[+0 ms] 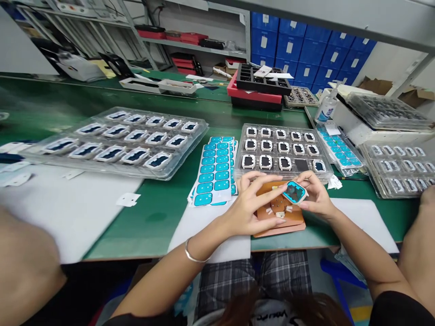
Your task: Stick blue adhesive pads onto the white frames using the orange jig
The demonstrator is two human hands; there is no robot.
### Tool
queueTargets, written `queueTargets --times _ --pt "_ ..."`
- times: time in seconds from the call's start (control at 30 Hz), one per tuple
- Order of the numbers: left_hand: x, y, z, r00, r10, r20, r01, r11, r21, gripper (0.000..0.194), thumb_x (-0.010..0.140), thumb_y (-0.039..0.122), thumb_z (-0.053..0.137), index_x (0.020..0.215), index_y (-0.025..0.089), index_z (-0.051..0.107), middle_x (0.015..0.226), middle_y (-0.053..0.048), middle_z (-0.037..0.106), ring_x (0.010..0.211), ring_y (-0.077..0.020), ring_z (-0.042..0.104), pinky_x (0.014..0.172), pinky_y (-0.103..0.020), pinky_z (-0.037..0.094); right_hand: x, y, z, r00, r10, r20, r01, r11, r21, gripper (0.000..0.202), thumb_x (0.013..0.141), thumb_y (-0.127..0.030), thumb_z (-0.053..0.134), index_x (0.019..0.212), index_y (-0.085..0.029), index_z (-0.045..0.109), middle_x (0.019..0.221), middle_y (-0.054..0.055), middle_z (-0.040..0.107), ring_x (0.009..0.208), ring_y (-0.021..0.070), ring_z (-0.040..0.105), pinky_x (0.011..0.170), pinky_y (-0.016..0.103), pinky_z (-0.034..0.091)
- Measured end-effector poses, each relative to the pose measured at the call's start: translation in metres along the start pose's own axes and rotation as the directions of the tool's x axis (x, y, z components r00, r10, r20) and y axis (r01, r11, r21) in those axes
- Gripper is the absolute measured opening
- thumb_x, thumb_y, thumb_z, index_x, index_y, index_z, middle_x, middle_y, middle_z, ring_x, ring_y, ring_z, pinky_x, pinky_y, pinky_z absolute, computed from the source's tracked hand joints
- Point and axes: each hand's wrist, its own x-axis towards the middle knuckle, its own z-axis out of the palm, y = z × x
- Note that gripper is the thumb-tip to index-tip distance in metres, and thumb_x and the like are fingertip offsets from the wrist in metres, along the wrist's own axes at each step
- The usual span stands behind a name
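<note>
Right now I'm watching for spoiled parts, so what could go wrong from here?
The white-rimmed, watch-shaped frame might slip, as the right hand grips it only at the edge. The left hand has a finger at its rim and could smudge the blue layer. The nearby clear plastic tray might get bumped, jostling its white frames.

Rounded-square case: pale rim, blue edging around dark centre; tilted, held in right hand above tabletop.

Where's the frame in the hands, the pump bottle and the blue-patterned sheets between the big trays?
Frame (295,192): head view, its dark middle.
Pump bottle (326,110): head view, its label.
Blue-patterned sheets (221,167): head view, the top sheet.
</note>
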Motion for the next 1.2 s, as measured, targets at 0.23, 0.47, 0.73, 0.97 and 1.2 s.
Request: queueTargets --times 0.23,0.47,0.73,0.97,1.2 --pt "0.001 -0.039 -0.034 0.912 -0.215 -0.35 0.228 0.974 -0.003 0.019 0.09 0.034 0.065 0.107 0.027 0.067 0.097 -0.002 0.071 0.093 -0.0196 0.061 0.084 -0.038 0.049 0.007 -0.012 -0.001 0.989 0.126 -0.078 -0.097 0.948 0.303 0.046 0.071 -0.048 0.079 0.1 -0.025 0.052 0.085 0.001 0.07 0.09 0.0242 0.069 0.089 0.039 0.046" --pt "-0.003 -0.056 -0.038 0.819 -0.383 -0.427 0.438 0.898 0.033 0.017 0.09 0.036 0.06 0.095 0.021 0.068 0.087 -0.003 0.071 0.083 -0.0171 0.064 0.075 -0.033 0.049 0.006 -0.02 0.0 0.968 0.244 -0.056 -0.178 0.829 0.53 0.041 0.069 -0.05 0.068 0.099 -0.024 0.058 0.087 0.005 0.07 0.073 0.02 0.062 0.064 0.031 0.045" --pt "0.007 -0.014 -0.012 0.997 0.062 -0.048 -0.06 0.997 0.048 0.042 0.097 0.046 0.049 0.133 0.025 0.055 0.117 -0.008 0.065 0.106 -0.0232 0.053 0.093 -0.042 0.043 0.002 -0.021 0.013 0.925 0.37 0.086 -0.363 0.795 0.486 0.042 0.074 -0.037 0.078 0.108 -0.024 0.057 0.1 0.005 0.072 0.075 0.0153 0.067 0.072 0.03 0.055" --pt "0.005 -0.011 -0.005 1.0 0.028 -0.013 -0.027 1.0 0.01 0.034 0.093 0.042 0.058 0.123 0.027 0.058 0.119 -0.007 0.063 0.107 -0.0236 0.049 0.094 -0.043 0.042 0.0 -0.02 0.014 0.921 0.357 0.158 -0.388 0.786 0.481 0.039 0.078 -0.033 0.078 0.111 -0.024 0.059 0.1 0.004 0.072 0.079 0.0143 0.069 0.072 0.026 0.055" --pt "0.005 -0.01 -0.003 0.996 0.039 -0.086 -0.039 0.999 0.005 0.028 0.092 0.041 0.059 0.115 0.024 0.062 0.113 -0.007 0.064 0.105 -0.0233 0.05 0.092 -0.043 0.044 -0.001 -0.022 0.014 0.911 0.363 0.195 -0.412 0.801 0.435 0.041 0.078 -0.039 0.078 0.111 -0.024 0.059 0.1 0.006 0.073 0.078 0.0164 0.068 0.073 0.03 0.054"
